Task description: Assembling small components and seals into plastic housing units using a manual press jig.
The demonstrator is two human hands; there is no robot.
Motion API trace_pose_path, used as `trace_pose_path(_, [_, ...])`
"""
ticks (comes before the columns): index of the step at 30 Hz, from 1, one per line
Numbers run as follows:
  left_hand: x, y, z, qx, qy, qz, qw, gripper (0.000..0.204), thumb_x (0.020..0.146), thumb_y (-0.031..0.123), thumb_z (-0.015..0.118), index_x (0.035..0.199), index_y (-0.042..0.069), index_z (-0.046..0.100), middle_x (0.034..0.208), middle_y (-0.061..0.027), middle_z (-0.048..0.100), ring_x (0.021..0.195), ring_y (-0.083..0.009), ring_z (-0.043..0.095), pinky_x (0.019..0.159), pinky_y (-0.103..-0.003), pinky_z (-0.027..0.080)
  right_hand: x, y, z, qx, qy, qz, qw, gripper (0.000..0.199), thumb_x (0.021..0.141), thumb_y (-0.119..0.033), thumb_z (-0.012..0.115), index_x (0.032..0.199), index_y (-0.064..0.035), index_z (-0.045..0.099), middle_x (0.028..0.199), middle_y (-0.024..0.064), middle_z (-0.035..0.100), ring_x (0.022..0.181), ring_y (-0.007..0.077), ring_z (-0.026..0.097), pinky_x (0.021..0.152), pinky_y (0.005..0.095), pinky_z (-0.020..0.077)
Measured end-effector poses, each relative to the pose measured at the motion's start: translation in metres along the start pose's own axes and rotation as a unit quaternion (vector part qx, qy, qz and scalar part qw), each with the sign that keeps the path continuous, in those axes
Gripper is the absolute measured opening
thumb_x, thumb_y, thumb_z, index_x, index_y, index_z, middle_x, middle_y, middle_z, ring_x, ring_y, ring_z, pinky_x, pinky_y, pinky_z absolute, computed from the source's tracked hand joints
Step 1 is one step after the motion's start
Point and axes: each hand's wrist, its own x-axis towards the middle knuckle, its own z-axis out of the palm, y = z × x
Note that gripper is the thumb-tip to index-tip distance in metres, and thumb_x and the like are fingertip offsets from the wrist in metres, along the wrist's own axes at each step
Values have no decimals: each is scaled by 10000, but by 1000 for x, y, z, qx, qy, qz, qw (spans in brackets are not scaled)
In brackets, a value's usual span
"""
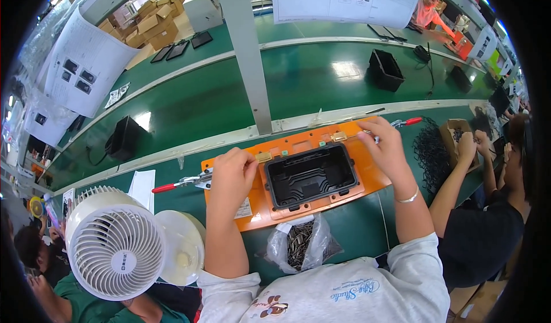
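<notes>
A black open-topped plastic box sits in an orange fixture plate on the bench in front of me. My left hand is at the plate's left part, thumb and fingers pinched beside the left brass block. Whatever is between those fingertips is too small to make out. Over the plate's right part, my right hand has bent fingers with thumb and forefinger close together near the right brass block. Any small piece there is hidden. Red-handled toggle clamps stick out at both ends of the plate.
Near me lies a clear plastic bag of small metal pins. A white fan stands at left. Black cords are heaped at right, beside a cardboard box where a co-worker's hands are busy. Beyond a metal post, black boxes sit on a green surface.
</notes>
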Motion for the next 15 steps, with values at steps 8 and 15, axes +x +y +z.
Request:
trace_pose_path(8, [-12, 4, -30, -58, 38, -104, 992, 94, 741, -30, 666, 808, -11, 603, 760, -129, 600, 652, -274, 608, 576, -334, 479, -37, 3, -30, 10, -3, 47, 999, 194, 799, -12, 660, 989, 22, 639, 806, 81, 589, 639, 132, 509, 586, 224, 412])
trace_pose_path(15, [-56, 26, -39, -8, -97, -42, 994, 140, 705, -31, 670, 827, 9, 612, 772, -124, 576, 718, -294, 590, 643, -346, 475, -81, 28, -37, 33, 44, 100, 993, 168, 835, -40, 643, 990, 22, 637, 802, 34, 578, 652, 72, 481, 578, 196, 384])
